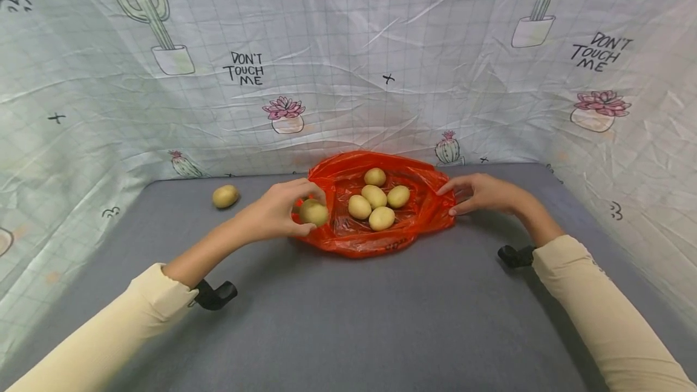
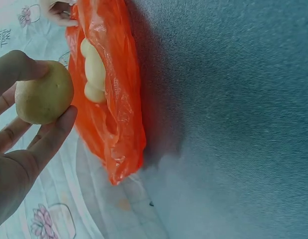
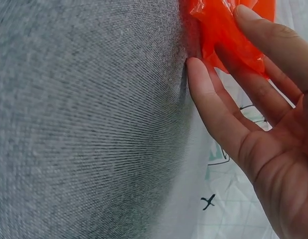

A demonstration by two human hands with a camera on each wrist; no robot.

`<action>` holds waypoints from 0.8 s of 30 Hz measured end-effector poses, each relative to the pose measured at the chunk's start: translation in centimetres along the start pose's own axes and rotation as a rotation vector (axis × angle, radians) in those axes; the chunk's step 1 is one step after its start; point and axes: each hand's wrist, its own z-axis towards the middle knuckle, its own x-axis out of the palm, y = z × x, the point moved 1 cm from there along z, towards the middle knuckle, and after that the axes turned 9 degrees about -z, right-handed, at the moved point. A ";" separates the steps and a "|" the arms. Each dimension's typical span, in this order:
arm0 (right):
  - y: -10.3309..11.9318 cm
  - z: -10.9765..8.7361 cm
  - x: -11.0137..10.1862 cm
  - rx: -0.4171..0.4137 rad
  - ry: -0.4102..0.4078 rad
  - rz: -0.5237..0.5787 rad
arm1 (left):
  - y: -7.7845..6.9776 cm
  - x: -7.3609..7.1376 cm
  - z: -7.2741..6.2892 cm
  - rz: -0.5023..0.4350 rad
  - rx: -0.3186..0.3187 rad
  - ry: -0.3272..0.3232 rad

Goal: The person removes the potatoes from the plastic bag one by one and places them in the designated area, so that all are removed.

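My left hand [image 1: 283, 207] pinches a yellow potato [image 1: 313, 213] between thumb and fingertips, over the left edge of an opened red plastic bag [image 1: 376, 245]. In the left wrist view the same potato [image 2: 44, 93] is gripped by its sides, beside the bag [image 2: 129, 99]. Several potatoes [image 1: 382, 219] sit together inside the bag, whose mouth is spread wide. At the bag's right edge, my right hand [image 1: 484, 192] holds the thin plastic with thumb and fingers. Its fingers [image 3: 266, 35] lie against the crumpled plastic [image 3: 226, 35] in the right wrist view.
Another potato [image 1: 225, 196] lies on the grey tabletop [image 1: 370, 319], left of the bag near the back edge. A pale curtain [image 1: 348, 77] printed with cacti hangs close behind the table and along both sides. Black camera mounts [image 1: 215, 296] jut out below both wrists.
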 end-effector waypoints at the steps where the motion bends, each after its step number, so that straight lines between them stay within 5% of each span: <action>1: 0.0 0.0 0.0 0.001 -0.002 -0.002 | 0.0 -0.1 -0.3 -0.002 0.000 -0.014; 7: 0.0 0.1 0.2 -0.001 -0.017 -0.032 | 0.0 -0.5 -1.3 -0.014 -0.004 -0.073; 24: 0.1 -0.2 0.4 -0.017 -0.027 -0.016 | -0.4 -0.9 -2.1 -0.053 -0.027 -0.105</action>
